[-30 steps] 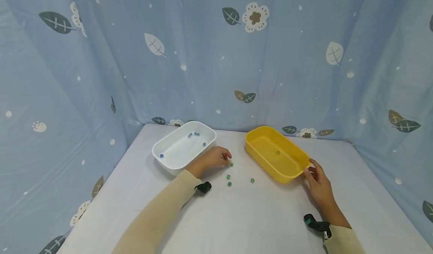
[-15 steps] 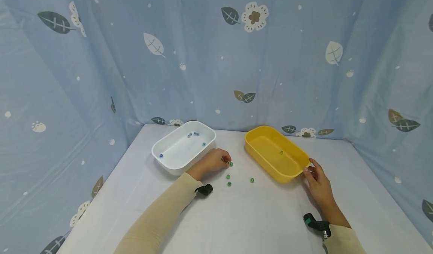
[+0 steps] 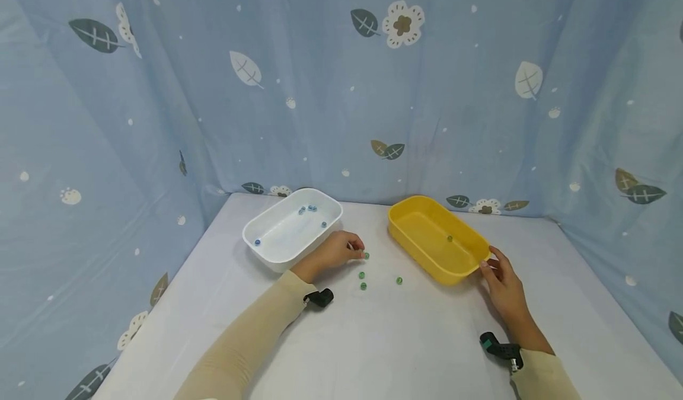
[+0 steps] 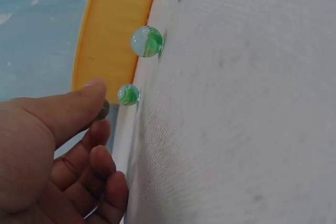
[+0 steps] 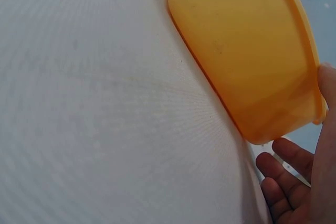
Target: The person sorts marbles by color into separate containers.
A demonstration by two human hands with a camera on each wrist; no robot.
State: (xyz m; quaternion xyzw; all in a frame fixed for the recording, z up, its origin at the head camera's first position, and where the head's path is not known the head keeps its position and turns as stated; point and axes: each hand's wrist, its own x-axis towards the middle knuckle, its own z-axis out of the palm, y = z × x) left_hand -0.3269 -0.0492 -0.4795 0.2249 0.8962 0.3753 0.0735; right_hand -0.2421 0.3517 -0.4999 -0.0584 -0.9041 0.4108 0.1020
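Note:
In the left wrist view my left hand (image 3: 337, 249) pinches a small dark glass marble (image 4: 104, 110) between thumb and index finger; the other fingers are curled. At its fingertips lies a green marble (image 3: 366, 256) on the white tabletop. Two more green marbles (image 3: 361, 275) (image 3: 363, 285) lie just nearer, and another green marble (image 3: 399, 281) sits to their right. My right hand (image 3: 504, 287) grips the near right corner of a yellow tub (image 3: 418, 261), thumb on its rim (image 5: 315, 77). Inside the tub rests one marble (image 3: 450, 239).
A white tub (image 3: 283, 264) stands left of the left hand, with several blue marbles (image 3: 302, 210) in it. The left forearm passes close by its near right side. A patterned blue curtain (image 3: 341, 92) hangs behind and along both sides of the white table (image 3: 416, 352).
The marble in the yellow tub has rolled to the right. My left hand has shifted only slightly at the green marbles. The right hand keeps its hold on the tub.

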